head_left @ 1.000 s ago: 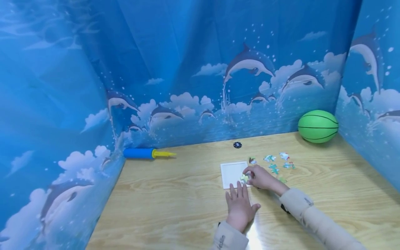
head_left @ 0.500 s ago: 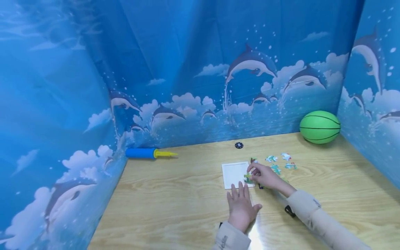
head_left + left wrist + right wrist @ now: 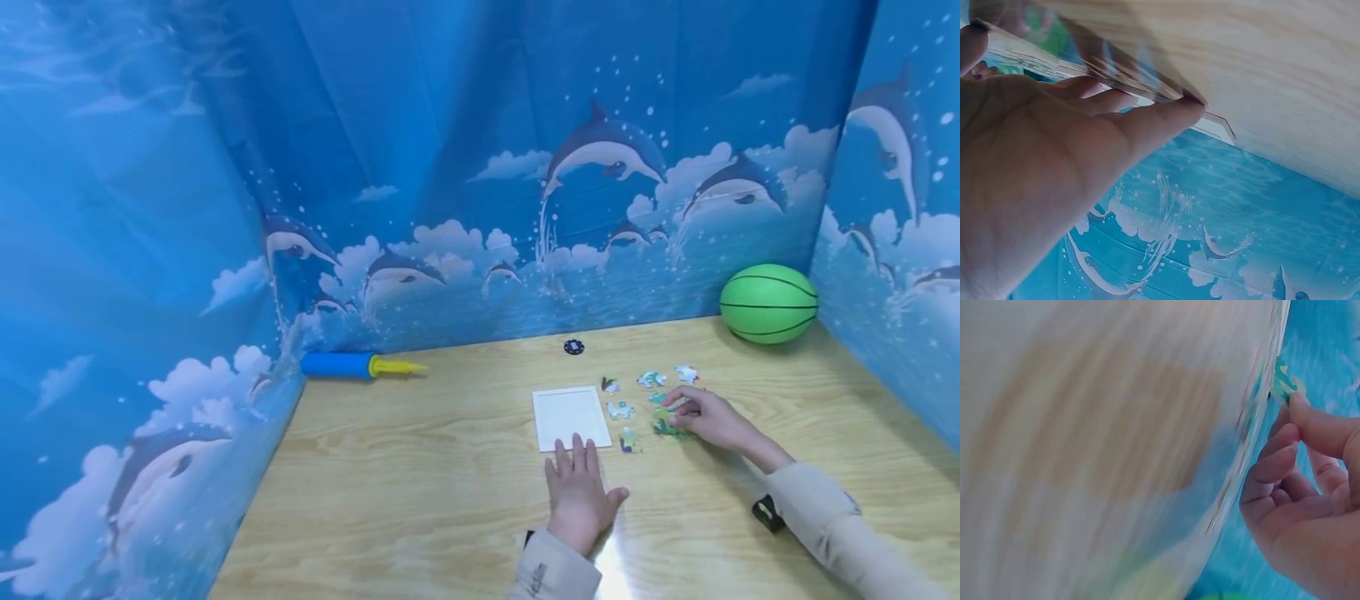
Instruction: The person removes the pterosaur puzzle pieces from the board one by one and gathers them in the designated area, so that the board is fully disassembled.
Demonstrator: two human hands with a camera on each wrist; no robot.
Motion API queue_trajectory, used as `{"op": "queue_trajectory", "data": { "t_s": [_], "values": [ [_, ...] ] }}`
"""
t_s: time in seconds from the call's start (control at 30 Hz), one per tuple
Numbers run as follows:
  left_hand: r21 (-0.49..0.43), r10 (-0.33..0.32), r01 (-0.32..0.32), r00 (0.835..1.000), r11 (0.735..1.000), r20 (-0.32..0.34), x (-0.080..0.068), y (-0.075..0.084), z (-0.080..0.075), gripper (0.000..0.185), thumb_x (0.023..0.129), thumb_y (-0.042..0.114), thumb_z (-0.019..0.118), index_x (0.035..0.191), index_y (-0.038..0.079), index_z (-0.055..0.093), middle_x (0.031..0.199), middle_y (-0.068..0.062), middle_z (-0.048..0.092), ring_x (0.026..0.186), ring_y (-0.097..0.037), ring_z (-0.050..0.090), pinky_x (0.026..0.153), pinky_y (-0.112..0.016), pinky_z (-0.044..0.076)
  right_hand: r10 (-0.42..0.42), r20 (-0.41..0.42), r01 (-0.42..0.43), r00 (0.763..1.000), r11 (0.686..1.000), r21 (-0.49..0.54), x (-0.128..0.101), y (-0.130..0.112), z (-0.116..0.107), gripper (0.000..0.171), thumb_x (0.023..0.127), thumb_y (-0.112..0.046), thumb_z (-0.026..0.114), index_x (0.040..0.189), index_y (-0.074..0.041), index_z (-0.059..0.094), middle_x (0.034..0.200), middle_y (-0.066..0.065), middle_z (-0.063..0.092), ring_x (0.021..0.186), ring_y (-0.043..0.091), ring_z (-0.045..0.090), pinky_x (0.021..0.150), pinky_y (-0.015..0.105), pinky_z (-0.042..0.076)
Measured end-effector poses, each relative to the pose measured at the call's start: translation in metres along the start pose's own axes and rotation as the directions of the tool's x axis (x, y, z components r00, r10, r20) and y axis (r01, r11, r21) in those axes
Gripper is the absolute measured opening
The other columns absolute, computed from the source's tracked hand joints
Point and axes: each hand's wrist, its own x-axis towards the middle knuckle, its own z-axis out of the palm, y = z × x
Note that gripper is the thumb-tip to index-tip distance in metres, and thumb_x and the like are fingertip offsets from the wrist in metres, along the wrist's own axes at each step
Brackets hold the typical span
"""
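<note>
A square white puzzle tray [image 3: 570, 412] with a raised rim lies on the table. My left hand [image 3: 577, 504] rests flat at its front edge, fingers straight and fingertips touching the rim; the left wrist view shows that hand [image 3: 1054, 169] from the palm side. To the right of the tray, my right hand [image 3: 712, 421] pinches a green jigsaw piece [image 3: 1284, 381] between thumb and forefinger, low over the table. Loose jigsaw pieces lie around it: a white-blue one [image 3: 619, 410], a green-purple one [image 3: 631, 441], a brown one [image 3: 610, 384] and several others, partly hidden by the hand.
A round black chip [image 3: 573, 347] lies behind the tray. A green ball [image 3: 768, 304] sits at the back right corner. At the back left lies a blue and yellow hand pump [image 3: 360, 366]. Blue dolphin-print curtains [image 3: 450, 167] enclose the wooden table [image 3: 390, 475].
My right hand has moved right, away from over the tray, with the green jigsaw piece, uncovering pieces beside the tray. My left hand has stayed at the tray's front edge.
</note>
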Motion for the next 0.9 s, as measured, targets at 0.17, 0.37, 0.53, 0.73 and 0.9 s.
{"op": "queue_trajectory", "data": {
  "t_s": [0.17, 0.37, 0.53, 0.73, 0.9],
  "values": [
    [-0.011, -0.001, 0.001, 1.0, 1.0, -0.002, -0.001, 0.0, -0.002, 0.08, 0.077, 0.072, 0.026, 0.141, 0.025, 0.019, 0.147, 0.002, 0.016, 0.133, -0.026, 0.018, 0.106, -0.041, 0.023, 0.051, -0.014, -0.051, 0.999, 0.998, -0.024, -0.013, 0.015, -0.022, 0.021, 0.082, -0.007, 0.061, 0.101, 0.001, 0.055, 0.089, 0.013, 0.063, 0.078, 0.012, 0.059, 0.061, 0.024, 0.05],
    [-0.012, 0.0, 0.0, 1.0, 1.0, -0.018, 0.0, 0.0, -0.003, 0.079, 0.077, 0.071, 0.027, 0.141, 0.025, 0.02, 0.147, 0.002, 0.017, 0.133, -0.026, 0.019, 0.106, -0.041, 0.023, 0.11, 0.006, -0.11, 0.994, 0.994, -0.006, -0.024, 0.027, -0.04, 0.025, 0.083, -0.007, 0.059, 0.105, 0.004, 0.053, 0.094, 0.018, 0.062, 0.079, 0.006, 0.058, 0.06, 0.023, 0.049],
    [-0.006, -0.002, 0.002, 1.0, 1.0, -0.017, 0.0, 0.0, -0.003, 0.08, 0.077, 0.072, 0.026, 0.141, 0.025, 0.02, 0.147, 0.002, 0.016, 0.133, -0.025, 0.019, 0.106, -0.041, 0.023, 0.104, 0.013, -0.103, 0.995, 0.994, -0.023, -0.026, 0.031, -0.045, 0.024, 0.082, -0.005, 0.06, 0.104, 0.004, 0.053, 0.092, 0.016, 0.063, 0.078, 0.007, 0.058, 0.061, 0.022, 0.049],
    [-0.01, -0.001, 0.001, 1.0, 1.0, -0.007, 0.001, 0.001, -0.002, 0.08, 0.077, 0.072, 0.026, 0.141, 0.025, 0.019, 0.147, 0.002, 0.016, 0.133, -0.026, 0.019, 0.106, -0.041, 0.023, 0.081, 0.003, -0.08, 0.997, 0.988, -0.132, -0.024, 0.033, -0.043, 0.021, 0.078, -0.005, 0.062, 0.098, 0.001, 0.058, 0.089, 0.012, 0.062, 0.079, 0.018, 0.057, 0.066, 0.025, 0.047],
    [-0.016, -0.001, 0.001, 1.0, 1.0, 0.009, 0.001, 0.001, 0.0, 0.08, 0.077, 0.072, 0.026, 0.142, 0.025, 0.019, 0.148, 0.002, 0.015, 0.133, -0.026, 0.018, 0.106, -0.042, 0.022, 0.073, -0.006, -0.073, 0.997, 0.979, -0.189, -0.023, 0.033, -0.04, 0.02, 0.077, -0.003, 0.062, 0.096, 0.003, 0.06, 0.09, 0.013, 0.061, 0.081, 0.023, 0.056, 0.07, 0.032, 0.047]
  ]
}}
